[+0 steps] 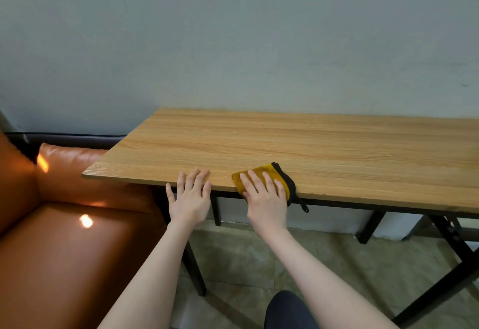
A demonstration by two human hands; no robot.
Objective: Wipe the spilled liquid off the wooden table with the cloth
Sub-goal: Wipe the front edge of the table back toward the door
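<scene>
Grey wall [233, 30] behind wooden table [285, 142]. Right hand [264, 194], fingers flat, pressing yellow cloth [269, 173] at near edge. Left hand [190, 194] flat, bracing edge just beside. No liquid discernible. Wiping step likely; next: sweep cloth across tabletop.

Can't make out any spilled liquid on the wooden table [285, 142], whose right end runs off the frame, near half of the yellow cloth [269, 173] buried under the right hand [265, 199], orange sofa [64, 238] chopped by the left edge, both forearms cut off at the bottom.
</scene>
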